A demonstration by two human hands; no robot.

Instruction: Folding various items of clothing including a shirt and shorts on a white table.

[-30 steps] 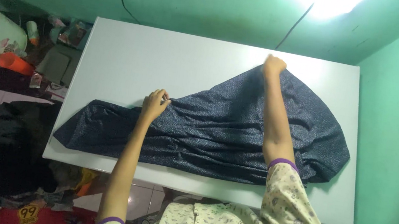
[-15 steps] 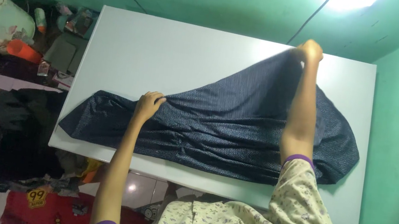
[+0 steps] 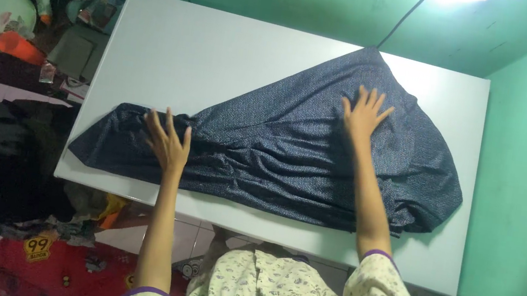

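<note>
Dark blue cloth (image 3: 290,151) lies spread on the white table (image 3: 174,55), both hands flat on it, fingers splayed: left hand (image 3: 167,144) near its narrow end, right hand (image 3: 363,113) on the wide part. Looks like smoothing; wrinkles between the hands probably need pressing outward.

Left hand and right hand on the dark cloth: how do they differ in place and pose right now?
The left hand lies near the cloth's narrow, bunched end, close to the table's near edge; the right hand lies farther across the white table, on the wide, smoother part of the dark blue cloth. The left arm reaches a shorter way; the right arm stretches farther. Both hands are open, fingers spread, palms flat on the cloth, gripping nothing.
</note>
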